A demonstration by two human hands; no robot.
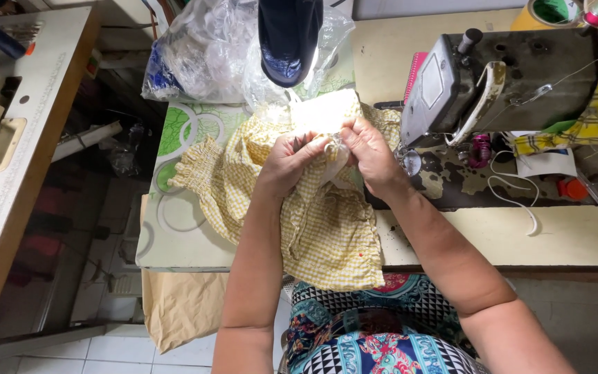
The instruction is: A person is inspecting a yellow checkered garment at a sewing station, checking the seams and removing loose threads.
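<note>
Nearest the camera is the person's lap in a bright patterned fabric [375, 332], with both bare forearms reaching up from it. A yellow checked garment [327, 228] hangs from the tabletop [562, 239] edge down toward the lap; its long axis runs from the lap up and away toward the lamp, with a gathered, smocked part [198, 166] spreading off to the left over a sheet with green circles [174, 138].

The left hand [288, 163] and the right hand [368, 156] meet at the far end of the garment, almost touching each other. Each grip is closed in a pinch on a small fold of the cloth between thumb and fingertips; whether a small tool sits between them cannot be told, as the bright light washes out that spot.

Just right of the hands stands a grey sewing machine [500, 83], with white thread [513, 190] looping over the dark worn patch in front of it. Beyond the hands a dark lamp head [288, 38] hangs over the work. Behind it lies a clear plastic bag [202, 52], crumpled, holding something blue at its lower left; the rest of what it holds is unclear. Far left is a second, pale tabletop [15, 159].
</note>
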